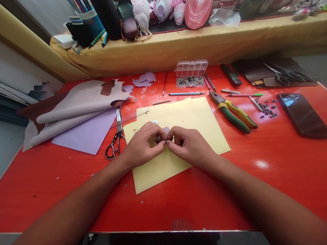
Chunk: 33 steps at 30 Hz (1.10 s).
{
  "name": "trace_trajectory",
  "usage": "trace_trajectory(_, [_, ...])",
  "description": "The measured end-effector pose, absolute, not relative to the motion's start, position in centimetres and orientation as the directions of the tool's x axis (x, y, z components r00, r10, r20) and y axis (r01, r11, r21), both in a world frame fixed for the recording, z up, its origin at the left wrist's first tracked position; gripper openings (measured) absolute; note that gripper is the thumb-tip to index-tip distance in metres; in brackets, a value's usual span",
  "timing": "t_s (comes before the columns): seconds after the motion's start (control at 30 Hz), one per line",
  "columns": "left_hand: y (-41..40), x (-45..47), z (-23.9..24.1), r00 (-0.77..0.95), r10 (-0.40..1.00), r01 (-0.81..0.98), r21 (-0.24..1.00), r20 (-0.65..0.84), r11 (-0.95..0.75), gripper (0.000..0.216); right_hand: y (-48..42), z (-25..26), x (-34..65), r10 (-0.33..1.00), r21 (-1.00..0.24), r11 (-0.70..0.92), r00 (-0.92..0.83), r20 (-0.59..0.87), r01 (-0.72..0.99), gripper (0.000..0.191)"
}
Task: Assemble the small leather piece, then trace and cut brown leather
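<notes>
My left hand [146, 143] and my right hand [190, 143] meet over the yellow paper [168, 166], thumbs against fingertips. Between them they pinch a small dark brown piece [159, 140], thin like leather or card; my fingers cover most of it. A greyish-lilac scrap [166, 129] shows just behind the fingertips. Close to my left knuckles is a small round metallic disc [155, 122]. Left of that hand lie scissors with black handles [116, 139] and a clear ruler [135, 115]. Pliers with green and yellow handles [233, 114] rest to the right.
Folded brown sheet material [76, 102] and lilac paper [84, 134] occupy the left. At the back stands an open clear compartment box [191, 69] with metal rings. Small eyelets [267, 110], a phone [304, 114] and more scissors [286, 73] lie right.
</notes>
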<state>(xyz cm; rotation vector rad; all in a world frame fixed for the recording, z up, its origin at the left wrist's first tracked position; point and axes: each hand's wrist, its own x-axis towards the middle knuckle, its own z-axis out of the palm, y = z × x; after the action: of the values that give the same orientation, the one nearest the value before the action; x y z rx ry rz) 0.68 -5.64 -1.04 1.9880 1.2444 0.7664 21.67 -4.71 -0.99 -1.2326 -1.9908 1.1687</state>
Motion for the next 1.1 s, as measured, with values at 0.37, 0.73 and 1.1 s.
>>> trace_trajectory(0.37, [-5.76,0.86,-1.16,0.38,0.919,0.505,0.81,0.103,-0.299,0.01,-4.84,-1.15,21.58,0.876,-0.861,0.242,-0.482,-0.003,0.447,0.006])
trace_trajectory(0.73, [-6.04,1.37,-1.15,0.271,0.961,0.501,0.845,0.055,-0.189,0.008,-4.73,-1.08,21.59,0.887,-0.897,0.184,-0.461,-0.024,0.402,0.004])
trace_trajectory(1.1, [-5.98,1.43,-1.01,0.227,0.974,0.417,0.903,0.006,-0.103,0.005,-4.44,-0.74,21.68,0.895,-0.925,0.096,-0.439,-0.081,0.367,0.005])
